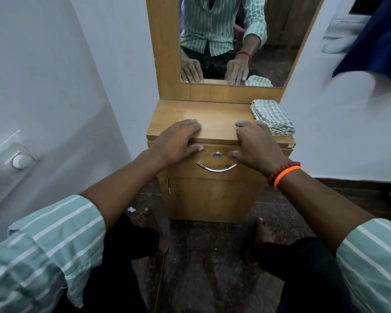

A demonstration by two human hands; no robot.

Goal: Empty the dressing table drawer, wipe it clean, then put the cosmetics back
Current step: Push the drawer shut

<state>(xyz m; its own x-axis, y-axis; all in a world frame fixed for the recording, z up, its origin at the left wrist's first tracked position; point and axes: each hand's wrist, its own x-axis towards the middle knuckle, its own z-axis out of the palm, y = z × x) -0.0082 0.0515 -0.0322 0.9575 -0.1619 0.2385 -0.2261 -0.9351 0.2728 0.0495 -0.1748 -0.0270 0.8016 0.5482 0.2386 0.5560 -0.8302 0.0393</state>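
Observation:
A small wooden dressing table stands against the wall. Its drawer is closed, with a curved metal handle and a round lock. My left hand rests on the front edge of the tabletop, fingers flat on top and thumb on the drawer front. My right hand lies the same way to the right of the lock. A folded checked cloth sits on the tabletop's right side, just beyond my right fingers. No cosmetics are visible.
A mirror rises behind the tabletop. Below the drawer is a cabinet door with a small handle at its left. A white wall with a switch panel is at the left. Dark cloth hangs at the upper right. My bare feet are on the dark floor.

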